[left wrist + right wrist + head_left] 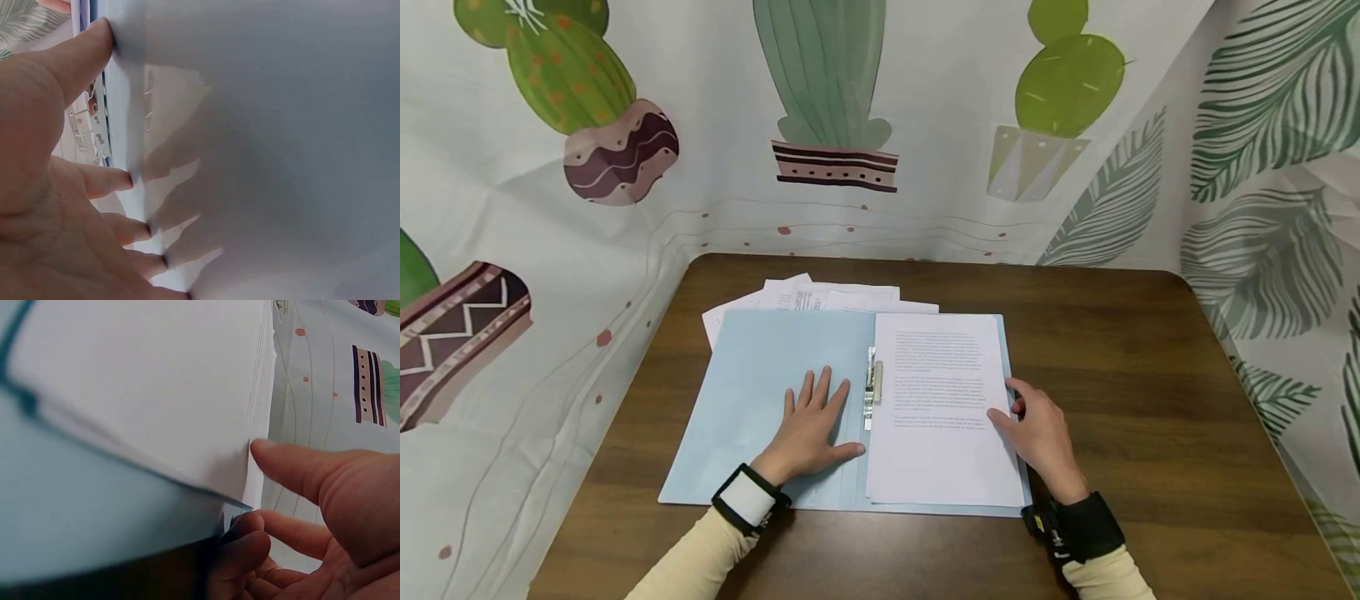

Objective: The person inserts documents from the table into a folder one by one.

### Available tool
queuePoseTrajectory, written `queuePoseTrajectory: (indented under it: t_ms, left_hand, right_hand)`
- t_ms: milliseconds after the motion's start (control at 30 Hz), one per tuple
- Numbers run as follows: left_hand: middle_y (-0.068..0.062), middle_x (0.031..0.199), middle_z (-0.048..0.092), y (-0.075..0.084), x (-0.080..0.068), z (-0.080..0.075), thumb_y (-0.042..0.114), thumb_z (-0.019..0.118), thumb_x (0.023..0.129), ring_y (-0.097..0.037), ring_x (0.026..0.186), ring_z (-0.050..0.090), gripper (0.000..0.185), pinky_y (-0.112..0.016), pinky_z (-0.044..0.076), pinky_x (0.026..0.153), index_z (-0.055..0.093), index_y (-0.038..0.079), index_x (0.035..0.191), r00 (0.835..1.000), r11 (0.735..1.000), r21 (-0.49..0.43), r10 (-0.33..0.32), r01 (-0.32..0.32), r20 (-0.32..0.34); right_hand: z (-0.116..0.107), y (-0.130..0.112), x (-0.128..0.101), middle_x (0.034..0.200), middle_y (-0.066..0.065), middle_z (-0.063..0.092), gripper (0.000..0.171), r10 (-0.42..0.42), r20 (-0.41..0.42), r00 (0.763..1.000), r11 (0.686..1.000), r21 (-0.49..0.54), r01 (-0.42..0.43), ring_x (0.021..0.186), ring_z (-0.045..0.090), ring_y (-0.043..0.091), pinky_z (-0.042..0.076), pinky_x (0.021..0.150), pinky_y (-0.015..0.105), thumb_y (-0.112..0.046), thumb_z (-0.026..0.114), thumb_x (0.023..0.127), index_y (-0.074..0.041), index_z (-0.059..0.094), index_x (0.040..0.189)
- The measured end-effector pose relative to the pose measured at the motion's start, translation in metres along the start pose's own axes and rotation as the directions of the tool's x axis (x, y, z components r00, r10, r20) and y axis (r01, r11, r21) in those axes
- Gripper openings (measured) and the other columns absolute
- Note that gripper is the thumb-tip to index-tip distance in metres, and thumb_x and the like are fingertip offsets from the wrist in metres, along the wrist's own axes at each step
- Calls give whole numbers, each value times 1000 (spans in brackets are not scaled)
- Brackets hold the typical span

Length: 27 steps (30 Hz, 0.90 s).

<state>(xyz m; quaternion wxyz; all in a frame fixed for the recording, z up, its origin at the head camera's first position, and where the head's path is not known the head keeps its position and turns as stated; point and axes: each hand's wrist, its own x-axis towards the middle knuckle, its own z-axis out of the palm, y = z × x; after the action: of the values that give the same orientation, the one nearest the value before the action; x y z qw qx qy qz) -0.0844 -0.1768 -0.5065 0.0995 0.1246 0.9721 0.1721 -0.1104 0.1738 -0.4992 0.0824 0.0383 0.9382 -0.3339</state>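
A light blue folder [760, 350] lies spread open on the table, with a metal clip [874, 387] along its spine. White printed sheets [943, 467] lie on its right side, text facing up. My left hand [808, 433] rests on the inside of the left cover, fingers straight and spread; in the left wrist view its fingertips [125, 228] touch the blue surface. At the sheets' right edge is my right hand [1041, 429]. Its thumb [281, 459] lies on the top sheet and its other fingers curl at the edge, pinching the paper; their tips are partly hidden.
Loose printed papers [857, 296] stick out behind the folder's upper left edge. The brown wooden table [1112, 350] extends on both sides. Behind it hangs a white cloth [940, 167] with cactus and leaf prints.
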Motion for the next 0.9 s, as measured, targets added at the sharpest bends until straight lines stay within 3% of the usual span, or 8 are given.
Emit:
queuePoseTrajectory:
  t_ms: [200,333,433,533,600,700,900]
  left_hand:
    - [-28,167,15,1,1,-4,58,78,84,-52,153,7,100,-77,12,113,38,4,158,999,1000,16,-12,12,32]
    - [-28,167,16,3,0,-9,55,75,88,-53,153,8,93,-77,13,112,39,3,157,999,1000,-6,-9,9,44]
    - [-29,166,18,5,-2,-15,52,74,91,-54,152,11,88,-77,14,112,41,3,156,999,1000,-29,-7,8,42]
    - [-30,165,21,6,-1,-20,50,74,92,-55,151,13,84,-77,15,112,43,3,155,999,999,-28,-15,16,37]
    - [-29,165,22,6,0,-22,50,73,93,-55,151,15,83,-77,16,112,44,4,155,999,999,-21,-24,25,35]
    - [-30,163,26,7,1,-23,50,73,92,-55,150,19,81,-77,17,111,46,5,154,999,999,-17,-30,30,31]
    - [-28,161,33,10,6,-29,49,72,94,-54,148,25,79,-75,17,113,46,5,154,998,999,-14,-43,43,43]
  right_hand:
    - [0,-2,-7,133,28,47,71,-43,14,999,998,-49,44,99,58,41,49,64,38,-28,82,89,-9,51,150]
    - [-1,-5,-18,149,25,37,69,-114,-3,994,989,-95,113,105,57,44,47,61,36,-25,84,87,-8,55,147]
    - [0,-8,-27,149,24,42,67,-249,-46,967,953,-188,236,110,53,44,48,68,42,-25,88,83,-7,61,142]
    - [4,-13,-35,150,24,47,70,-384,-43,922,895,-262,360,121,49,46,48,88,55,-27,92,78,-7,64,139]
    - [9,-15,-38,152,24,47,74,-443,-4,897,862,-276,424,132,46,48,41,102,62,-28,93,76,-6,63,140]
    - [15,-14,-41,156,23,44,78,-459,57,887,850,-264,457,142,39,49,33,111,66,-31,93,75,-6,62,141]
    - [19,-10,-43,155,23,46,76,-455,98,885,849,-254,464,145,37,49,29,114,65,-34,92,76,-6,62,141]
